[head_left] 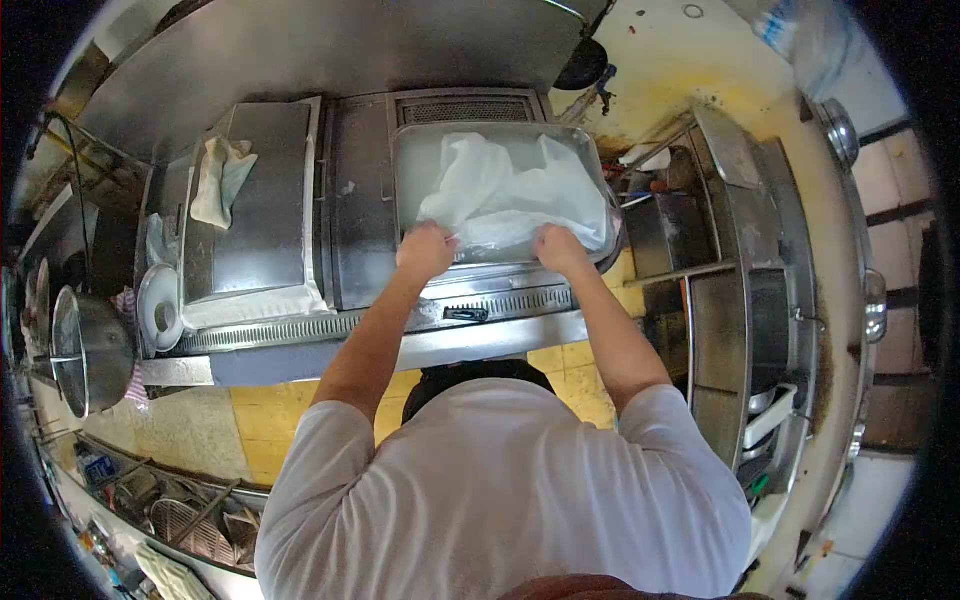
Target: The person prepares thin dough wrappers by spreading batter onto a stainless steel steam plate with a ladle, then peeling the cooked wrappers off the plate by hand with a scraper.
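A thin white translucent sheet (515, 190), cloth or plastic, lies crumpled in a wide rectangular metal tray (412, 165). Along the sheet's near edge, my left hand (427, 250) pinches it by the tray's front left corner. Farther right, my right hand (560, 247) has its fingers closed on the same edge. Both hands are above the tray's near side, and the sheet stretches between them. What is under the sheet in the tray is cloudy and hard to make out.
Left of the tray is a flat metal lid (265, 200) with a folded cloth (222, 185) on it. A large pot (95, 350) and a white pot lid (160, 305) stand at far left. A black-handled object (466, 314) rests on the counter's front ledge. Metal shelving (715, 330) stands to the right.
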Demonstrator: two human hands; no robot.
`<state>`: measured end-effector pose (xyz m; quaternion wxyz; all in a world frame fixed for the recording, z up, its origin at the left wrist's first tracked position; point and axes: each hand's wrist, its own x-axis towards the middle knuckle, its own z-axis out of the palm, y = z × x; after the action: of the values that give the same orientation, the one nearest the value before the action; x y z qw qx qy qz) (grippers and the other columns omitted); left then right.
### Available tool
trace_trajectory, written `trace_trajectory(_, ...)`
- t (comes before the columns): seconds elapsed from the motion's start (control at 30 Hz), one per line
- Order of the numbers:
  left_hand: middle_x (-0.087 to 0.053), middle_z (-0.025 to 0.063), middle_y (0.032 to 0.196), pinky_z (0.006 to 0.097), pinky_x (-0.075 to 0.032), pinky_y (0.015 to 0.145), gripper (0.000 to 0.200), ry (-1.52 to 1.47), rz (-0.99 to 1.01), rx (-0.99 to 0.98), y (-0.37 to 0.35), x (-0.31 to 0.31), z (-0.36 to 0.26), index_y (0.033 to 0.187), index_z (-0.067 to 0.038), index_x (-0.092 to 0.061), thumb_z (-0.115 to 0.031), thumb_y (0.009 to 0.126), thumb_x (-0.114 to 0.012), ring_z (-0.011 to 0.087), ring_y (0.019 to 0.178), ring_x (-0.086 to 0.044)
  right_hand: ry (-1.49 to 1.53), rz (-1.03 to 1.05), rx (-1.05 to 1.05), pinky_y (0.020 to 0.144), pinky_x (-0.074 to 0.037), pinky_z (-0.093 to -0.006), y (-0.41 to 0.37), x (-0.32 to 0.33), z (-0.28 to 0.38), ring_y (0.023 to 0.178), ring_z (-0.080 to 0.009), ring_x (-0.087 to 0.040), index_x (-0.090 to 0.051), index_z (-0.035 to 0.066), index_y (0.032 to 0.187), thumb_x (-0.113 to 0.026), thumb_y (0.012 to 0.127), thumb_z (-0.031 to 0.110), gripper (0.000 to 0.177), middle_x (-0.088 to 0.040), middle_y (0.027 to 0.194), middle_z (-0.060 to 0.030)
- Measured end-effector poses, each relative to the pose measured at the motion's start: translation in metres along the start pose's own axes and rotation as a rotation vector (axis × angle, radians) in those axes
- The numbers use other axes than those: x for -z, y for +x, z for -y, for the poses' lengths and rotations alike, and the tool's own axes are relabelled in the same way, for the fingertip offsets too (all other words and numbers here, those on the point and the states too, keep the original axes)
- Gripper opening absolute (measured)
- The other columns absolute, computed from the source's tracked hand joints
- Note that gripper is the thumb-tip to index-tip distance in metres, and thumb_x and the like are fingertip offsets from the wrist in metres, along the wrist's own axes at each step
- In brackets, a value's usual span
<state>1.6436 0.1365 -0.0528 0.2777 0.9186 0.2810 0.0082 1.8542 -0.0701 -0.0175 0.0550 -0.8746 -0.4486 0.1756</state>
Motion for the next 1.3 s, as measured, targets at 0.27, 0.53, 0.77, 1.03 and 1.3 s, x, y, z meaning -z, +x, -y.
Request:
trace_trajectory(0.27, -0.066, 0.0222, 0.117, 0.0488, -0.05, 0.099, 0.037, 0.077, 0.054, 0.007, -0.001, 0.01, -0.006, 0.106, -0.002, -0.074, -0.034, 0.094, -0.058, 0.0383, 0.112, -0.063, 0.077, 0.124, -0.082, 0.104, -0.048, -0.0471, 0.024, -0.022, -0.003, 0.122, -0.0404, -0.058, -0.07, 0.002, 0.117, -0.061, 0.09, 0.019, 0.033, -0.065, 0.127, -0.0233)
trace_trajectory(0.53, -0.066, 0.0221, 0.12, 0.0479, -0.049, 0.102, 0.032, 0.056, -0.012, -0.019, 0.002, -0.009, 0.007, 0.105, -0.003, -0.072, -0.027, 0.093, -0.056, 0.0385, 0.115, -0.062, 0.196, -0.178, 0.285, 0.114, -0.04, -0.0415, 0.009, -0.014, 0.021, 0.13, -0.0401, -0.053, -0.068, 0.002, 0.122, -0.061, 0.089, 0.015, 0.036, -0.061, 0.133, -0.0245)
trace_trajectory(0.77, -0.069, 0.0252, 0.102, 0.0509, -0.052, 0.089, 0.026, -0.172, -0.152, -0.048, 0.012, 0.015, -0.017, 0.101, -0.003, -0.071, -0.025, 0.095, -0.059, 0.0451, 0.099, -0.064, 0.036, 0.405, 0.05, 0.105, -0.048, -0.0429, 0.053, 0.019, -0.014, 0.117, -0.0403, -0.063, -0.066, 0.005, 0.129, -0.065, 0.088, 0.02, 0.044, -0.066, 0.126, -0.0224)
trace_trajectory(1.03, -0.073, 0.0183, 0.101, 0.0398, -0.057, 0.078, 0.017, -0.238, -0.705, -0.533, 0.037, 0.159, -0.181, 0.108, -0.008, -0.074, -0.017, 0.095, -0.067, 0.0375, 0.091, -0.071, 1.132, -0.167, 0.444, 0.082, -0.053, -0.0359, 0.04, 0.134, 0.071, 0.092, -0.0209, -0.068, -0.069, -0.002, 0.117, -0.058, 0.09, 0.01, 0.031, -0.075, 0.103, -0.0165)
trace_trajectory(1.3, -0.071, 0.0213, 0.088, 0.039, -0.056, 0.07, 0.014, -0.251, -0.985, -0.185, 0.022, 0.249, -0.17, 0.102, -0.008, -0.076, -0.016, 0.095, -0.067, 0.035, 0.08, -0.072, 0.476, -0.099, 0.109, 0.089, -0.053, -0.0398, 0.053, 0.032, -0.075, 0.1, -0.0309, -0.071, -0.07, -0.003, 0.11, -0.054, 0.083, 0.006, 0.032, -0.074, 0.105, -0.0213)
